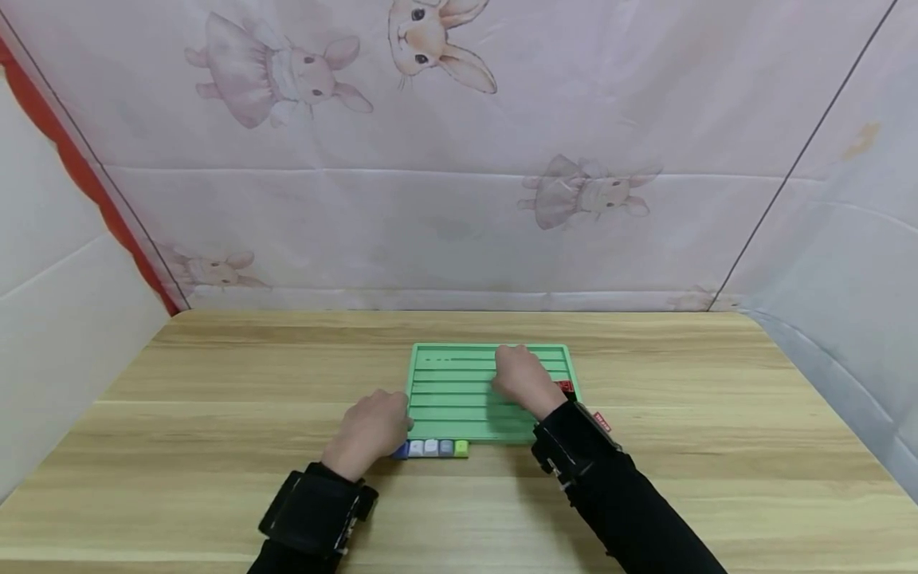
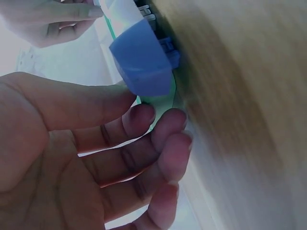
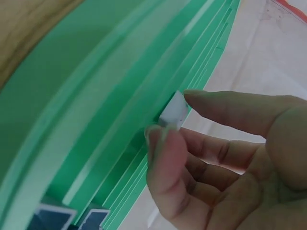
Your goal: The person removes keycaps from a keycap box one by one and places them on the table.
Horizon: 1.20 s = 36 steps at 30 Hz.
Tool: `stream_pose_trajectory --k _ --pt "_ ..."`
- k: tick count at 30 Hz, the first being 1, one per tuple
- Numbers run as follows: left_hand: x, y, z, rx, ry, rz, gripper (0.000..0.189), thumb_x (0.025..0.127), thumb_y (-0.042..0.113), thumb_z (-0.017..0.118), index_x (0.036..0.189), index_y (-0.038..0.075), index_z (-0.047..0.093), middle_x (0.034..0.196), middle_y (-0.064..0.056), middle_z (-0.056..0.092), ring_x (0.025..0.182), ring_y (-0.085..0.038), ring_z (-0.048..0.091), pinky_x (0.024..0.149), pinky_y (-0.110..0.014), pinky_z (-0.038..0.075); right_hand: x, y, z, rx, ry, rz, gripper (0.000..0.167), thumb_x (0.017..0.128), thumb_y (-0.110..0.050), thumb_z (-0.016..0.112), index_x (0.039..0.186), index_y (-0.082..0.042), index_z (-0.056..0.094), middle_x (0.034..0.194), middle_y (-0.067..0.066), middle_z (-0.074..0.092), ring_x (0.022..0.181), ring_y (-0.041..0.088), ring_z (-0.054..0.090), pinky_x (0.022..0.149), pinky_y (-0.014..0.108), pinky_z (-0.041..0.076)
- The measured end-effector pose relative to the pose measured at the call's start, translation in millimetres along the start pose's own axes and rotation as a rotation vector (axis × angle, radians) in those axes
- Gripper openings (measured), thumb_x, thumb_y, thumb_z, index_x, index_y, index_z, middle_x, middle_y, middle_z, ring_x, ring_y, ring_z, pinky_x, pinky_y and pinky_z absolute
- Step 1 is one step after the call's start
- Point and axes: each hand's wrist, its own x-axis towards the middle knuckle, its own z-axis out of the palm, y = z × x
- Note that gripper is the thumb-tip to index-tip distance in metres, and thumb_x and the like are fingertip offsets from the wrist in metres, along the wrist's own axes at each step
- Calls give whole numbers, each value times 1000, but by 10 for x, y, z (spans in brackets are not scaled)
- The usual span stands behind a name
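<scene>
A green ridged tray [image 1: 452, 401] lies on the table. My right hand [image 1: 527, 381] is over its upper right part. In the right wrist view, that thumb and index finger pinch a small white keycap [image 3: 173, 111] at the tray's ridges. My left hand [image 1: 374, 424] is at the tray's front left corner, fingers loosely curved. The left wrist view shows its thumb tip right at a blue keycap [image 2: 144, 60], with the fingers below. This keycap begins a short row along the tray's front edge, continuing with pale keycaps [image 1: 431, 448], a grey one [image 1: 446, 448] and a yellow-green one [image 1: 461, 449].
Dark keycaps [image 3: 92, 219] with pale rims sit in the tray, and a red and black piece [image 1: 566, 387] shows by its right side. Wood-grain table [image 1: 215, 414] surrounds the tray. A rabbit-print cloth [image 1: 430, 231] hangs behind, with white side walls [image 1: 64, 335].
</scene>
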Motion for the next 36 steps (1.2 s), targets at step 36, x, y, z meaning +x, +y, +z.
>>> stream_pose_trajectory --k 36 --pt "-1 9 8 -11 -1 -11 15 88 13 59 92 -1 62 64 -7 49 54 -19 46 46 -26 34 -176 -51 -85 13 39 -72 13 75 9 55 72 -2 49 58 2 31 48 13 31 43 22 27"
